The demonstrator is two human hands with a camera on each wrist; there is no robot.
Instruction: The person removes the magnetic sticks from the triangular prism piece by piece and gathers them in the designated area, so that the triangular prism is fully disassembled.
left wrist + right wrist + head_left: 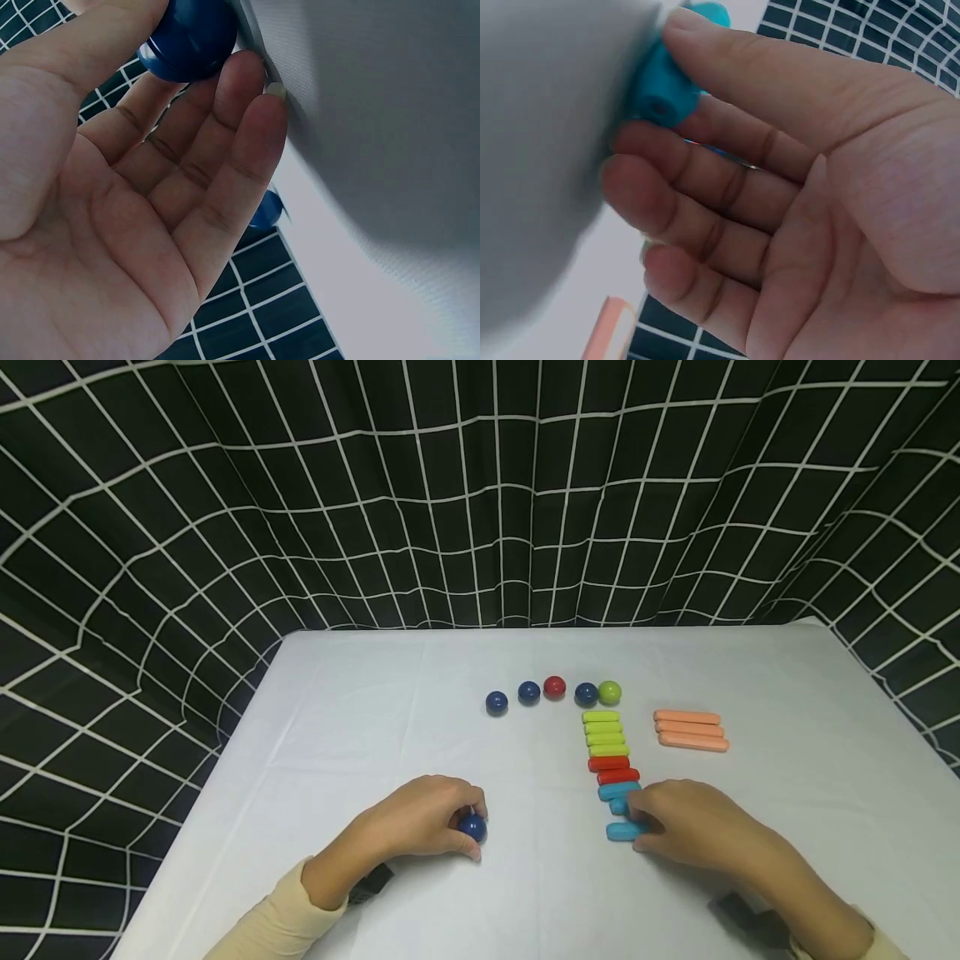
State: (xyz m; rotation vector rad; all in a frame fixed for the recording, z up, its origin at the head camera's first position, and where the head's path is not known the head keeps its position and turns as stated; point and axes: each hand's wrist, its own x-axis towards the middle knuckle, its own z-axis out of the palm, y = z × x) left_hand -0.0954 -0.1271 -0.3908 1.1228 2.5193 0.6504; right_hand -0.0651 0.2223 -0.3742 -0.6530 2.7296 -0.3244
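My left hand [427, 818] holds a glossy dark blue ball [472, 827] between thumb and curled fingers at the white tabletop. In the left wrist view the same ball [191, 37] sits between the thumb and fingertips. My right hand [693, 822] pinches a short light blue stick [624, 832] low over the table. The right wrist view shows the thumb lying along this stick [664, 90], whose near end has a small hole. Two more light blue sticks lie just beyond, one blue stick [618, 792] under two red sticks [613, 776] in the column.
Several lime green sticks [605, 738] continue the column away from me. Behind it stands a row of balls: dark blue ones [528, 692], a red ball [554, 687] and a green ball [610, 692]. Three orange sticks [690, 729] lie to the right. A black gridded curtain [480, 510] surrounds the table.
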